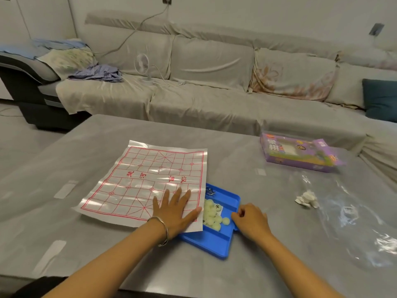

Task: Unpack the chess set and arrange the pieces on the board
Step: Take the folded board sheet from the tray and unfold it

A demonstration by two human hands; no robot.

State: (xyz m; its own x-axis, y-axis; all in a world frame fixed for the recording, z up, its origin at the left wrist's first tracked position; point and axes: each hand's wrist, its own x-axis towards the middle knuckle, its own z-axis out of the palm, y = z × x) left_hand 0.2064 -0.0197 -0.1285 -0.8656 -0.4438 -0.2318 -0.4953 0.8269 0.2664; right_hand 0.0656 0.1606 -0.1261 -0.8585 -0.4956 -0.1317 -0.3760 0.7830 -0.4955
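Pieces (211, 214) in tray (214, 244) just left of right hand (251, 218), which pinches its rim; left hand (176, 208) pressed flat, fingers spread, on board (146, 179).

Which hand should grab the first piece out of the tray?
Probably right. The right hand grips the tray rim, close beside the pieces. The left hand lies flat on the board, pressing it down.

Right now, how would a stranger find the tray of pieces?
Start at the grey table before the sofa. The tray lies partly under the right edge of the red-lined board. It is the table's only blue thing, holding pale round pieces.
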